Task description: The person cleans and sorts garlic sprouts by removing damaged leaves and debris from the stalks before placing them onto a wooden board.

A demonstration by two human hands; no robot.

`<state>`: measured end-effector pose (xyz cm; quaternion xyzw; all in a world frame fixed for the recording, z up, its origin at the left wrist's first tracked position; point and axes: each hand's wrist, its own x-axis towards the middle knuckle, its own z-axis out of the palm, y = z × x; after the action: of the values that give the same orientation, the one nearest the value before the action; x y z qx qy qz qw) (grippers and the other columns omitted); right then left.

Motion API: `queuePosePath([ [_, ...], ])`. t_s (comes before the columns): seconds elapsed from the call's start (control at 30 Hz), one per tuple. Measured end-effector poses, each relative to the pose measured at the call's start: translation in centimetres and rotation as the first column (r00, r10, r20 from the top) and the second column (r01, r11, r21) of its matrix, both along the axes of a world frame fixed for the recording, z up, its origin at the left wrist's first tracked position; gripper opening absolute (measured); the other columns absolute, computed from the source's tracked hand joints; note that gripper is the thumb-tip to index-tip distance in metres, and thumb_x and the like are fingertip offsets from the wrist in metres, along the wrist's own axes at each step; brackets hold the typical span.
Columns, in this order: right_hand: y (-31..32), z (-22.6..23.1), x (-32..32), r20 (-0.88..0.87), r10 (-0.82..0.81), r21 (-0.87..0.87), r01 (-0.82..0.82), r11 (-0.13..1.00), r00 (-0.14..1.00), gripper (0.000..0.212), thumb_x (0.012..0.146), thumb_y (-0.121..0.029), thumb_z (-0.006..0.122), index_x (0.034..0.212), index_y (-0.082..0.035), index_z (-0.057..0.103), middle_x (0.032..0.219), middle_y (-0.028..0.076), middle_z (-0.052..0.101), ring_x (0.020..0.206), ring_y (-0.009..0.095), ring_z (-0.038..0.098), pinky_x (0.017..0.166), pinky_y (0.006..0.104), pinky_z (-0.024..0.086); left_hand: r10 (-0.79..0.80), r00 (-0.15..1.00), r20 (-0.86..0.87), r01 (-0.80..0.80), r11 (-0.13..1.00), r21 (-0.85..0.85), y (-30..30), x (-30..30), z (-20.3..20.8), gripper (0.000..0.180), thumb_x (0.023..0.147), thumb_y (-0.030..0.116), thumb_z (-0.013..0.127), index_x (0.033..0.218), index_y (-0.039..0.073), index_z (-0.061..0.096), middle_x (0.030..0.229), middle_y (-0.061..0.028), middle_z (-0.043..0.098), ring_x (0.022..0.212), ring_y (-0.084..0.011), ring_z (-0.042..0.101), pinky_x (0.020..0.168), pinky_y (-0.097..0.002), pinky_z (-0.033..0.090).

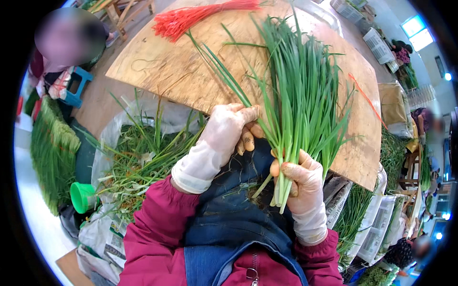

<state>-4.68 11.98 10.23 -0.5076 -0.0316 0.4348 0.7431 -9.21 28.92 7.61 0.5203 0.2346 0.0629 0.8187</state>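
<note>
A thick bunch of garlic chives (298,81) leans over the wooden board, green leaves pointing away and pale stem ends toward me. My right hand (303,178), in a thin whitish glove, is closed around its lower stems. One stem end sticks out to the left below the grip. My left hand (234,126), gloved too, is pinched at the bunch's left side on a few chive leaves (222,74) that slant up and left over the board. Its glove fingertips look soiled. Where these leaves end behind the fingers is hidden.
The round-edged wooden board (157,71) bears a bundle of red ties (191,20) at its far side and one loose red tie (367,100) at right. A bag of loose leaves (138,162) stands left, beside a green cup (83,197). Chive piles (52,152) and other people are around.
</note>
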Motion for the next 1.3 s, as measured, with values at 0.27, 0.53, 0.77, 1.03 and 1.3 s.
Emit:
queuePosePath([
  [0.27, -1.0, 2.4, -0.7, 0.167, -0.038, -0.102, 0.056, 0.993, 0.985, 0.027, 0.074, -0.003, 0.054, 0.100, 0.006, 0.051, 0.075, 0.012, 0.058, 0.061, 0.012, 0.055, 0.052, 0.0194, 0.044, -0.100, 0.991, 0.091, 0.094, 0.994, 0.064, -1.3, -0.6, 1.2, 0.028, 0.083, 0.022, 0.052, 0.095, -0.003, 0.055, 0.069, -0.0061, 0.058, 0.052, -0.0104, 0.054, 0.045, -0.0197, 0.041],
  [0.53, -4.7, 1.8, 1.5, 0.141, -0.125, -0.131, 0.144, 0.981, 0.982, 0.027, 0.074, 0.001, 0.049, 0.100, 0.007, 0.050, 0.070, 0.013, 0.059, 0.050, 0.012, 0.055, 0.043, 0.0187, 0.044, -0.122, 0.969, -0.215, 0.158, 0.974, 0.162, -2.0, -4.0, -1.4, 0.016, 0.083, 0.013, 0.050, 0.090, -0.001, 0.058, 0.066, -0.0062, 0.059, 0.048, -0.0090, 0.053, 0.040, -0.0177, 0.038],
  [0.77, -3.6, 1.8, 0.6, 0.155, -0.040, -0.205, 0.071, 0.976, 0.987, 0.023, 0.077, 0.000, 0.050, 0.099, 0.006, 0.050, 0.072, 0.012, 0.059, 0.049, 0.011, 0.053, 0.042, 0.0181, 0.043, -0.200, 0.972, -0.122, 0.222, 0.955, 0.196, -5.1, -4.3, -2.9, 0.029, 0.085, 0.023, 0.049, 0.097, -0.003, 0.055, 0.077, -0.0058, 0.060, 0.061, -0.0081, 0.054, 0.047, -0.0192, 0.041],
  [1.03, -2.3, 1.4, -1.6, 0.578, 0.259, -0.480, 0.066, 0.875, 0.774, 0.035, 0.076, -0.017, 0.062, 0.101, 0.005, 0.052, 0.074, 0.009, 0.061, 0.051, 0.008, 0.053, 0.045, 0.0204, 0.042, -0.104, 0.994, -0.032, 0.107, 0.987, 0.117, -5.5, -3.8, -2.8, 0.050, 0.082, 0.047, 0.048, 0.094, -0.001, 0.057, 0.079, -0.0037, 0.059, 0.070, -0.0089, 0.052, 0.063, -0.0227, 0.042],
  [1.3, -12.0, -0.9, 3.3, 0.656, -0.199, -0.436, 0.581, 0.687, 0.729, 0.037, 0.080, -0.030, 0.057, 0.092, 0.004, 0.057, 0.075, 0.010, 0.061, 0.057, 0.010, 0.057, 0.045, 0.0179, 0.042, -0.104, 0.985, -0.135, 0.106, 0.994, 0.012, -4.1, -2.8, -3.1, 0.045, 0.078, 0.044, 0.055, 0.091, 0.001, 0.056, 0.081, -0.0083, 0.060, 0.071, -0.0186, 0.060, 0.063, -0.0297, 0.047],
])
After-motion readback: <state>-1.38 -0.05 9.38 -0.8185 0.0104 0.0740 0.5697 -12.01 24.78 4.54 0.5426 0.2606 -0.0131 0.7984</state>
